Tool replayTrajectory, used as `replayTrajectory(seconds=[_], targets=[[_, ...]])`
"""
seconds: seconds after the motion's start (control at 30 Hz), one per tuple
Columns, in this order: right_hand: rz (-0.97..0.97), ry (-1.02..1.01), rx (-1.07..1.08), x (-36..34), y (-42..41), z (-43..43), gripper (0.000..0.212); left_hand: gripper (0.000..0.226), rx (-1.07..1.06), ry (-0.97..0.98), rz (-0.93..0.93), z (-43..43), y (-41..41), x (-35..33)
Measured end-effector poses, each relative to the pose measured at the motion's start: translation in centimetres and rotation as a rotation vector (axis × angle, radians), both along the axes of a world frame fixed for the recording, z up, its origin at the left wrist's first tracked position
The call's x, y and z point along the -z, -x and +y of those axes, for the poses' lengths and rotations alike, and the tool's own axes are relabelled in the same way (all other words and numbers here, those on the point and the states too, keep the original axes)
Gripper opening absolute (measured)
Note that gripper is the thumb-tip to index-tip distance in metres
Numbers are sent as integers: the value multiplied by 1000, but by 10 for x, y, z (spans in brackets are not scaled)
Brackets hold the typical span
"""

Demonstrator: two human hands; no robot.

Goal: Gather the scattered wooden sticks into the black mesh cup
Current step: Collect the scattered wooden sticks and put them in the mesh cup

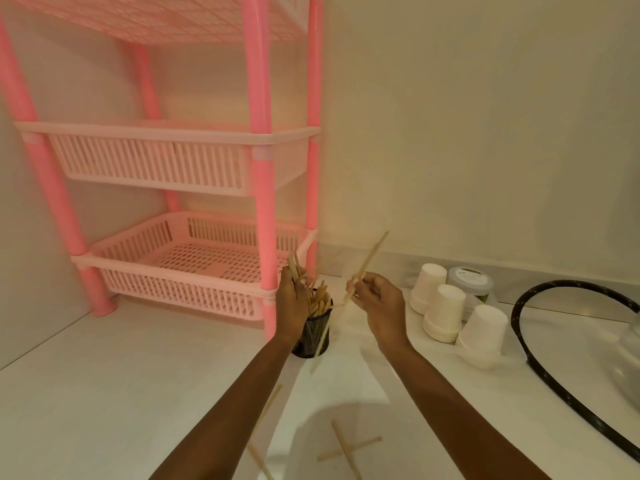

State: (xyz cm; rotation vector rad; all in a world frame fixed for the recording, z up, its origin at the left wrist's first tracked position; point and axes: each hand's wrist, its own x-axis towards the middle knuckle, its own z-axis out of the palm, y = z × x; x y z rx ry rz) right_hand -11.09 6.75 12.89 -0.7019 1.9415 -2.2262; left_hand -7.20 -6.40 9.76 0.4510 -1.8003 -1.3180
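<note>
The black mesh cup (311,336) stands on the white table (138,393), just in front of the pink rack (263,168). It is between the two hands, so both can reach it. Many sticks (318,301) already stand in it.

The left hand (292,303) is right beside the cup, on its left. Its fingers curl around a small bunch of sticks (294,268) held up over the cup's top, likely to keep them together as they go in.

The right hand (381,306) is a little to the right of the cup. It pinches one long stick (372,256) in its fingertips. The stick is tilted, with its low end in front of the cup, so I think it goes in next.

More loose sticks (343,445) lie on the near part of the table, two of them crossed. White paper cups (446,306) sit upside down on the right.
</note>
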Motion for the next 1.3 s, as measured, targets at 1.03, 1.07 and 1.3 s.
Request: replayTrajectory(seconds=[1.03,1.07,1.3], targets=[[402,-480,3,17,10,-45,42,13,10,6,-28,-2,-7,18],[437,-477,-7,14,8,-45,41,13,14,0,-35,0,-8,16],[842,-540,-143,-5,-9,-52,39,33,19,164,-190,5,-12,5]])
